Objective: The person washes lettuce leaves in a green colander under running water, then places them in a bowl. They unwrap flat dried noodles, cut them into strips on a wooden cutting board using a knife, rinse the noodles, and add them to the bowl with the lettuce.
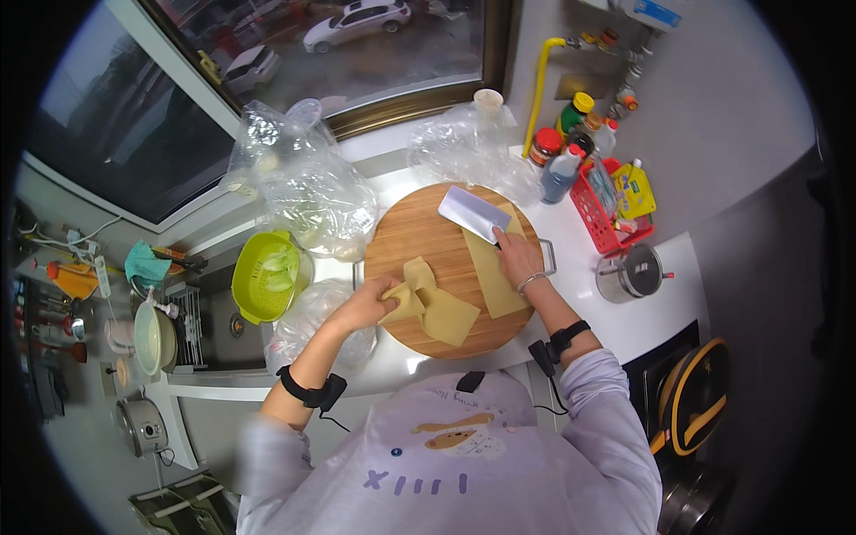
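My left hand [369, 302] pinches the end of a folded, pale yellow tofu sheet [449, 313] at the near left of a round wooden cutting board [401, 227]. Part of that sheet stands up in a twisted fold. In my right hand [520, 259] is the dark handle of a cleaver [473, 214], mostly hidden by the fingers. Its broad metal blade points to the far left, lying flat or nearly so over the far end of a second, long tofu sheet [491, 277]. That sheet lies flat along the board's right side.
Clear plastic bags [314, 200] crowd the board's left, with a green colander [257, 307] of leaves beside the sink [224, 344]. Sauce bottles [559, 177], a red basket [592, 210] and a lidded metal pot [622, 284] stand at right. A pan [695, 401] sits on the stove.
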A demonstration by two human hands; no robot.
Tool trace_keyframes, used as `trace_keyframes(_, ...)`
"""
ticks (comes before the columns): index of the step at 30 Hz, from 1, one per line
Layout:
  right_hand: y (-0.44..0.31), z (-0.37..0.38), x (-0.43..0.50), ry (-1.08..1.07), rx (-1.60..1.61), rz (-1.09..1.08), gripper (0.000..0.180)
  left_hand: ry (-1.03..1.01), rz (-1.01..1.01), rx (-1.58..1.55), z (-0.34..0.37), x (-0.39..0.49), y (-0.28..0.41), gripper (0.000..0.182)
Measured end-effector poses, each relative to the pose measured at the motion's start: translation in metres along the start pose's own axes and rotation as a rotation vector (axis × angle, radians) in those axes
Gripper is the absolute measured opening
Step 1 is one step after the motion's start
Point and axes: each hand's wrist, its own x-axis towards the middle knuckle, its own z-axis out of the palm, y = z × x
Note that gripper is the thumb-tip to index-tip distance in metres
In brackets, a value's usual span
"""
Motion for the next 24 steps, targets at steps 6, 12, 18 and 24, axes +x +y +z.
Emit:
trace_keyframes(6, 0.013, 0.003, 0.066, -0.062, -0.043, -0.207, 0.051, 0.044, -0.006, 0.026, -0.002, -0.007, -0.005, 0.023)
trace_keyframes(12, 0.020, 0.027, 0.125, -0.036, 0.028, -0.283, 0.045, 0.074, -0.024, 0.093, 0.001, -0.007, -0.003, 0.024)
trace_keyframes(18, -0.025, 0.031, 0.116, 0.195, 0.070, -0.256, 0.035, 0.175, 0.011, 0.069, 0.000, -0.013, 0.008, 0.024)
trace_keyframes(24, -0.129, 0.015, 0.024, -0.518, 1.045, 0.031, 0.033, 0.323, 0.105, 0.114, -0.003, -0.023, 0.008, 0.026)
